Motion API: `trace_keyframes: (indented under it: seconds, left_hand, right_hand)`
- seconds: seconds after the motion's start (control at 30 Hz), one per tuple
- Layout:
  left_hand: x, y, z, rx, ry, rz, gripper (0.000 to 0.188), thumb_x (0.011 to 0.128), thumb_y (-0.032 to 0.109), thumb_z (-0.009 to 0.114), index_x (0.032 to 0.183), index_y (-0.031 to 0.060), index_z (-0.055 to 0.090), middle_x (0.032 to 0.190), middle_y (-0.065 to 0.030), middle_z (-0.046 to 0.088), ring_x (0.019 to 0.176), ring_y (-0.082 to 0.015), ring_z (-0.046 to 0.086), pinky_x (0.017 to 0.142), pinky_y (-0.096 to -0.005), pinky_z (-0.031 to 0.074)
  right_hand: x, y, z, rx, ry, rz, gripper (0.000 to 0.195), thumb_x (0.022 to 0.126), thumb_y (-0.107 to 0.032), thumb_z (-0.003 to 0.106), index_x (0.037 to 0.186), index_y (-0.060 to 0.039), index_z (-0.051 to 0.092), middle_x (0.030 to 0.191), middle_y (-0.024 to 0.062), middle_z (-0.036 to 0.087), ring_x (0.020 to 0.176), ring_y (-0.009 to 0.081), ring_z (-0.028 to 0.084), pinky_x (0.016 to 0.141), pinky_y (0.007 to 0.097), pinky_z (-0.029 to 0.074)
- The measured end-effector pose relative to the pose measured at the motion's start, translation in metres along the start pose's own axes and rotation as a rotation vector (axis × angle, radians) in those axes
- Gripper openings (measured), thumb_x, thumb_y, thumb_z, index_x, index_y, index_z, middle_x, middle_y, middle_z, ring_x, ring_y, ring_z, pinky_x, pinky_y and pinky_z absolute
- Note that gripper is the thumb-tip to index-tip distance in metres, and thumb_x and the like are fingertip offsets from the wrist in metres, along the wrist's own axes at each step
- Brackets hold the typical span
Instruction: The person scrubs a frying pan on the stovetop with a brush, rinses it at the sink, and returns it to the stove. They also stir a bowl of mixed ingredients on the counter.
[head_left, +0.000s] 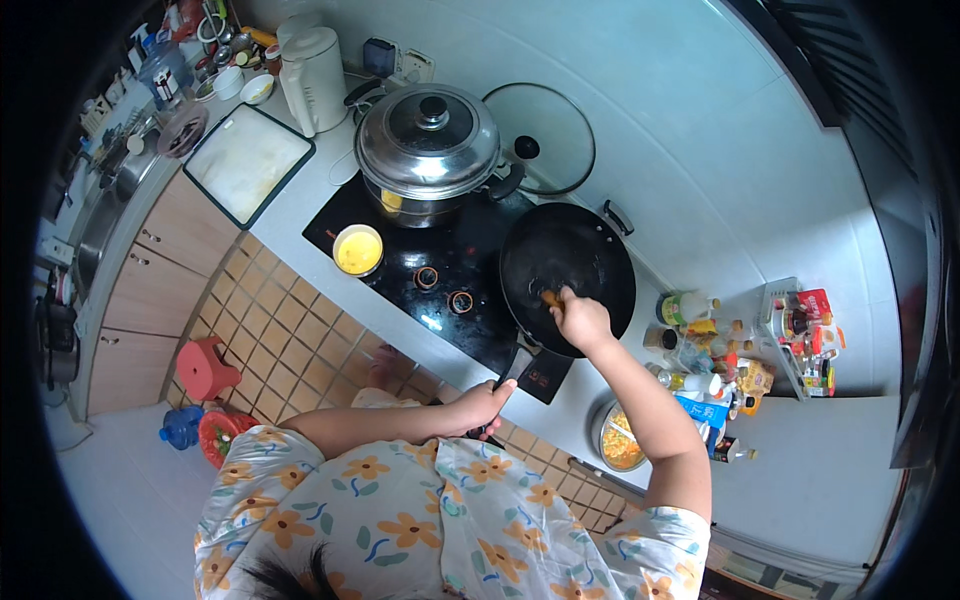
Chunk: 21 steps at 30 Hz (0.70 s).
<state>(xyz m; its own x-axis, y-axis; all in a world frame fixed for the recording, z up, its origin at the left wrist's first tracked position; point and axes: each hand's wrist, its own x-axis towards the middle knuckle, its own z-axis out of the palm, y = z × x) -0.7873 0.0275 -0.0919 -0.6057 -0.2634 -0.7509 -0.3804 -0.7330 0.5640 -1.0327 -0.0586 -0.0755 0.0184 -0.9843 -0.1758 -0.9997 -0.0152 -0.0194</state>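
My left hand (480, 409) is closed around the dark handle of a black wok (559, 247), which sits at the right of the black glass cooktop (405, 289). Inside the wok, my right hand (581, 319) grips a small brownish-orange thing (552, 299) near the lower wall; its kind is not clear. A bowl of yellow liquid (358, 250) stands at the cooktop's left edge. Behind it is a steel pot with a domed lid (427, 142). At lower right, a steel bowl (600, 435) holds chopped orange and yellow food, partly behind my right forearm.
A glass lid (559, 127) leans against the wall behind the wok. Sauce bottles (686, 307) crowd the right counter. A white cutting board (247, 165) and a white electric kettle (311, 82) are at left. A red stool (206, 367) stands on the tiled floor.
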Motion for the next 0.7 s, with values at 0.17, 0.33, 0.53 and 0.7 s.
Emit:
trace_keyframes:
  seconds: [0.17, 0.33, 0.53, 0.7]
  left_hand:
    - [-0.003, 0.002, 0.001, -0.011, 0.000, 0.002, 0.048, 0.103, 0.053, 0.038, 0.113, 0.0071, 0.048, 0.072, -0.0041, 0.052, 0.055, -0.0129, 0.049, 0.050, -0.0295, 0.046]
    - [-0.001, -0.001, 0.000, -0.040, 0.002, 0.007, 0.048, 0.103, 0.053, 0.038, 0.112, 0.0073, 0.048, 0.072, -0.0040, 0.052, 0.055, -0.0129, 0.049, 0.050, -0.0299, 0.046]
    - [0.002, 0.000, -0.001, -0.027, 0.001, -0.009, 0.048, 0.103, 0.053, 0.037, 0.111, 0.0068, 0.049, 0.073, -0.0046, 0.053, 0.056, -0.0136, 0.050, 0.049, -0.0305, 0.046]
    - [0.003, 0.002, -0.001, -0.019, -0.006, -0.022, 0.049, 0.103, 0.053, 0.037, 0.113, 0.0058, 0.049, 0.073, -0.0053, 0.053, 0.054, -0.0144, 0.050, 0.048, -0.0306, 0.045]
  right_hand:
    - [0.046, 0.030, 0.009, -0.095, 0.014, 0.102, 0.025, 0.092, -0.029, 0.057, 0.110, -0.0142, 0.065, 0.084, 0.0174, 0.071, 0.080, 0.0361, 0.070, 0.072, 0.0495, 0.054]
    - [0.040, 0.058, 0.003, -0.270, -0.145, 0.107, 0.033, 0.099, -0.018, 0.038, 0.112, -0.0075, 0.066, 0.094, 0.0188, 0.072, 0.090, 0.0376, 0.070, 0.077, 0.0490, 0.054]
    - [-0.010, 0.055, -0.020, -0.145, -0.311, 0.020, 0.024, 0.091, -0.025, 0.056, 0.105, -0.0077, 0.065, 0.094, 0.0176, 0.072, 0.090, 0.0362, 0.069, 0.079, 0.0476, 0.054]
    - [-0.011, 0.024, -0.022, 0.226, -0.292, 0.013, 0.026, 0.087, -0.029, 0.065, 0.101, -0.0071, 0.062, 0.088, 0.0178, 0.071, 0.087, 0.0369, 0.069, 0.079, 0.0479, 0.053]
